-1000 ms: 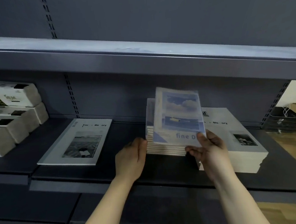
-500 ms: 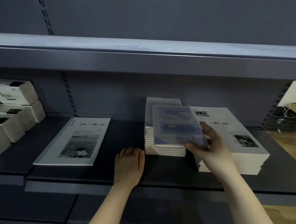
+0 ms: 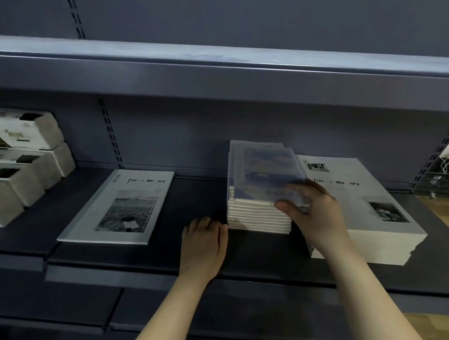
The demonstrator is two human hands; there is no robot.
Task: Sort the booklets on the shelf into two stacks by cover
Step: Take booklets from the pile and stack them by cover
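Just left of the right hand [image 3: 314,211], the blue-cover booklet [image 3: 266,172] it pinches lies on its matching stack [image 3: 256,218], whose side the flat, relaxed left hand [image 3: 204,240] braces, likely for alignment.

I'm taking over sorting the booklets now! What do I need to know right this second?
Left grip: open, resting on the shelf beside the blue stack.
Right grip: pinching the blue booklet at the top of that stack.
Done: blue covers piled in the middle, grey stack to its right.
To do: let go of the blue booklet; the lone grey booklet on the left probably belongs on the grey stack.
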